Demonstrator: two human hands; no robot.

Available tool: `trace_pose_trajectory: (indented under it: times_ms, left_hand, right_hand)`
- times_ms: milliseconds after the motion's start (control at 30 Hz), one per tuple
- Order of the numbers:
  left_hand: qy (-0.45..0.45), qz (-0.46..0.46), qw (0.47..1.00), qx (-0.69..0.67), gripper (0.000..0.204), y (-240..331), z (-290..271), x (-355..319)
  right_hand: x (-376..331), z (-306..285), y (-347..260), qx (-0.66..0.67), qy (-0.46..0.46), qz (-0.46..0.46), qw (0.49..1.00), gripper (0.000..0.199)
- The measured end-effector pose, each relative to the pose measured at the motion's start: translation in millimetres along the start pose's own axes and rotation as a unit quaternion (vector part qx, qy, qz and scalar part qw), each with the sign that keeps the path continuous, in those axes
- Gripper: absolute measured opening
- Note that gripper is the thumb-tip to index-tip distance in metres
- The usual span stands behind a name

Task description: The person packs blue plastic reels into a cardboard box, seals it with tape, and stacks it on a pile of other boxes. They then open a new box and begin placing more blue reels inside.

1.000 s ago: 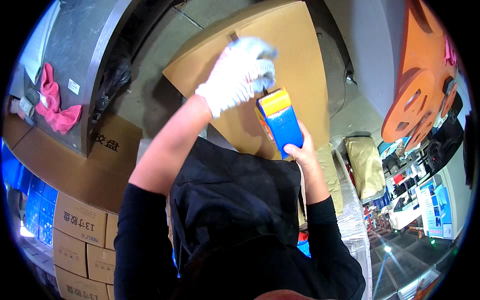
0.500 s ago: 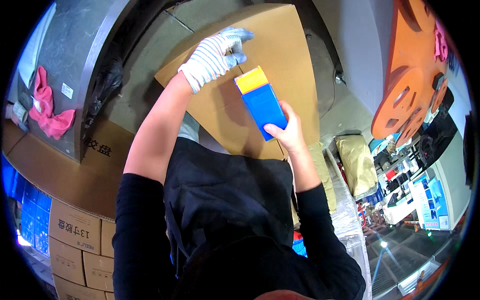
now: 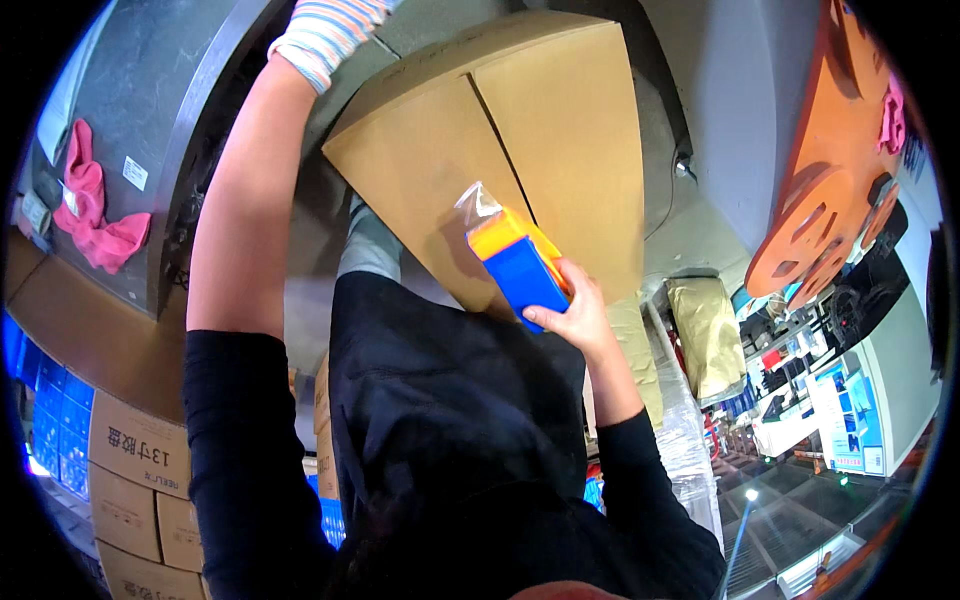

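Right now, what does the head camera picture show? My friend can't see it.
The right hand holds a blue and orange packet in clear wrap over a closed cardboard box. The left arm reaches up past the top edge, only its striped glove cuff showing. A pink cloth hangs at left.

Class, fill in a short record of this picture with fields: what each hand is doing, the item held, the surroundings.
Right hand: bare, grips a blue and orange packet in clear wrap
Left hand: striped glove, raised to the top edge, fingers out of view
Behind the packet: large closed cardboard box
Left side: pink cloth on a grey surface; stacked cartons below
Right side: orange discs
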State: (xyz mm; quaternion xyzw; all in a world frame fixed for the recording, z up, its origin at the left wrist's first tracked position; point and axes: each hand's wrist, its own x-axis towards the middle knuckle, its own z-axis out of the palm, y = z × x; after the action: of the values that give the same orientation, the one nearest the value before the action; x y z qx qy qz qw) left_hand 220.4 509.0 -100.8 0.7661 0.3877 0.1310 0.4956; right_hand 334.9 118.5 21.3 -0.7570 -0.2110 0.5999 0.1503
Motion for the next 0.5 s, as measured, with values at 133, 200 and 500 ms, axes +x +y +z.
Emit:
trace_pose_trajectory:
  times_ms: [133,200,500]
  left_hand:
    - [-0.025,0.022,0.991,0.126,0.027,0,32,-50]
    - [0.021,-0.1,0.983,0.15,0.038,14,35,-92]
    - [-0.202,-0.619,0.514,-0.558,0.052,30,124,-215]
  right_hand:
    - [9,12,34,0.112,0.017,0.021,0.993,0.079]
    - [2,14,42,0.129,0.019,0.019,0.991,0.084]
    - [3,6,50,0.192,-0.013,-0.004,0.981,0.085]
